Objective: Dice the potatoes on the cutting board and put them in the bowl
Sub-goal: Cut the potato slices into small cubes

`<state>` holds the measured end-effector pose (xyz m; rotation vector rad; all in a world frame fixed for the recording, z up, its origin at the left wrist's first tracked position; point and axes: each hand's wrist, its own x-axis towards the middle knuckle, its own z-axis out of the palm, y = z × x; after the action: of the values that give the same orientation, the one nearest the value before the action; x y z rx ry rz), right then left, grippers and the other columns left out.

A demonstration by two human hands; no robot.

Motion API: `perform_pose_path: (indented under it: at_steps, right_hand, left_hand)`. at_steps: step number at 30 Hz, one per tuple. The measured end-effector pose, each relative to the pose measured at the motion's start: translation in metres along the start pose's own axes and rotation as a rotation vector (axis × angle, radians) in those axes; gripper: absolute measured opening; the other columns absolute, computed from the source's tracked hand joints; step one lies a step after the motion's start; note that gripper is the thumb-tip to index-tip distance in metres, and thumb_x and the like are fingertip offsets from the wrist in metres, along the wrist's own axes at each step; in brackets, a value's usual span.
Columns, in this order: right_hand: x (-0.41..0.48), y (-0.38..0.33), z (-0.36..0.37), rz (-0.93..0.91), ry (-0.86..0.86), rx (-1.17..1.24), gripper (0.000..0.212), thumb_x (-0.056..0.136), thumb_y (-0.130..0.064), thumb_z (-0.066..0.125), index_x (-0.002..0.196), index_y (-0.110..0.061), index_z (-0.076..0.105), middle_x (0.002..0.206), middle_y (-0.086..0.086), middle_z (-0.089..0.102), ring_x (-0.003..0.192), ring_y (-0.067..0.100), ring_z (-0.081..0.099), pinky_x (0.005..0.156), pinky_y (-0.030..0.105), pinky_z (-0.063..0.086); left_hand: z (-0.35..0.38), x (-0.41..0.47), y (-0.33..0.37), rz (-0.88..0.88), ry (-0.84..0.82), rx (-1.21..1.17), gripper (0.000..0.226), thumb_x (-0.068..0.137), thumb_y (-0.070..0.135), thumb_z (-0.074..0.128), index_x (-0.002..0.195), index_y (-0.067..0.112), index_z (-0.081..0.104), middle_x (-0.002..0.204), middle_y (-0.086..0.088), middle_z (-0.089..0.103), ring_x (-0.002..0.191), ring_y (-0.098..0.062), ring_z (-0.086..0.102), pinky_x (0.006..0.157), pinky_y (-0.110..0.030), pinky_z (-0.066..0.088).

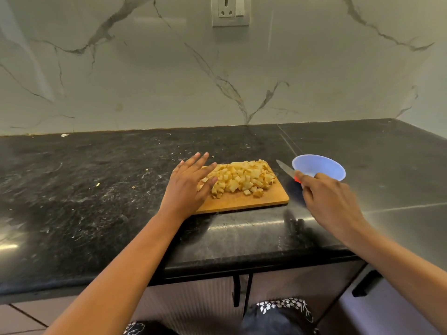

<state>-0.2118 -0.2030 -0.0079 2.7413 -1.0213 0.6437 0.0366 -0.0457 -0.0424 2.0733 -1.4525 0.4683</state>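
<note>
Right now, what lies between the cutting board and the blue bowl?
Between cutting board and bowl, the head view shows only the knife, red handle gripped by the right hand, blade pointing away above bare dark counter.

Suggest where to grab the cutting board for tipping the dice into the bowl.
Probably its left short end, coming from the left: the cutting board lies flat, the potato dice heap toward its far right, the bowl stands off that end, and the left hand is over the left end. The right hand grips the knife.
</note>
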Motion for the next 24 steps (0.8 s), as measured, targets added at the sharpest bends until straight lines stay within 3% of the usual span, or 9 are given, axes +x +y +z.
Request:
perform_pose_path:
  at_steps: [8, 12, 13, 15, 17, 20, 24]
  right_hand:
    - [0.003, -0.005, 0.027, 0.005, -0.078, -0.055, 0.033, 0.096, -0.018, 0.04, 0.126, -0.018, 0.054, 0.098, 0.009, 0.056, 0.081, 0.032, 0.062, 0.057, 0.033, 0.042]
    - [0.009, -0.004, 0.029, -0.026, -0.138, -0.162, 0.034, 0.098, -0.021, 0.04, 0.13, -0.019, 0.051, 0.104, 0.005, 0.06, 0.085, 0.025, 0.064, 0.056, 0.031, 0.043]
    - [0.007, -0.005, 0.027, -0.079, -0.112, -0.253, 0.028, 0.095, -0.024, 0.049, 0.122, -0.02, 0.059, 0.097, 0.002, 0.062, 0.08, 0.021, 0.065, 0.051, 0.03, 0.044]
    - [0.006, -0.005, 0.021, -0.168, -0.026, -0.379, 0.02, 0.071, -0.025, 0.08, 0.089, -0.019, 0.074, 0.071, -0.001, 0.061, 0.057, 0.017, 0.061, 0.036, 0.025, 0.04]
    - [0.008, 0.0, 0.015, -0.21, 0.098, -0.344, 0.025, 0.053, -0.017, 0.09, 0.071, -0.015, 0.073, 0.057, 0.002, 0.056, 0.045, 0.02, 0.055, 0.031, 0.023, 0.037]
    - [0.022, 0.018, 0.009, -0.256, 0.264, -0.267, 0.021, 0.059, -0.011, 0.084, 0.057, -0.013, 0.063, 0.06, 0.004, 0.057, 0.055, 0.024, 0.054, 0.043, 0.026, 0.037]
    - [0.029, 0.043, 0.022, -0.183, 0.234, -0.027, 0.017, 0.065, -0.017, 0.083, 0.075, -0.01, 0.071, 0.079, 0.009, 0.066, 0.071, 0.033, 0.06, 0.062, 0.036, 0.044]
  left_hand:
    - [0.001, 0.0, -0.001, -0.022, -0.078, 0.002, 0.068, 0.086, 0.06, 0.022, 0.134, 0.024, 0.053, 0.15, 0.002, 0.037, 0.142, -0.015, 0.027, 0.115, -0.039, 0.017]
    - [0.004, 0.001, -0.001, -0.015, -0.185, 0.053, 0.077, 0.081, 0.065, 0.014, 0.136, 0.026, 0.05, 0.152, 0.003, 0.033, 0.142, -0.014, 0.026, 0.115, -0.038, 0.019]
    - [0.004, 0.001, -0.002, -0.02, -0.19, 0.059, 0.078, 0.081, 0.066, 0.013, 0.136, 0.026, 0.05, 0.152, 0.003, 0.033, 0.142, -0.014, 0.026, 0.115, -0.037, 0.019]
    - [0.004, 0.002, -0.002, -0.039, -0.195, 0.056, 0.079, 0.08, 0.066, 0.012, 0.136, 0.026, 0.05, 0.152, 0.004, 0.033, 0.142, -0.014, 0.027, 0.115, -0.035, 0.019]
    - [0.003, 0.002, -0.002, -0.054, -0.2, 0.047, 0.079, 0.08, 0.067, 0.013, 0.136, 0.026, 0.051, 0.151, 0.004, 0.033, 0.141, -0.014, 0.028, 0.115, -0.034, 0.018]
    - [0.001, 0.002, -0.001, -0.063, -0.211, 0.016, 0.078, 0.079, 0.067, 0.015, 0.135, 0.026, 0.051, 0.151, 0.004, 0.034, 0.141, -0.014, 0.029, 0.114, -0.034, 0.019]
    - [-0.002, 0.002, 0.002, -0.079, -0.2, -0.037, 0.065, 0.086, 0.06, 0.03, 0.134, 0.023, 0.053, 0.15, 0.003, 0.037, 0.139, -0.015, 0.032, 0.114, -0.033, 0.02]
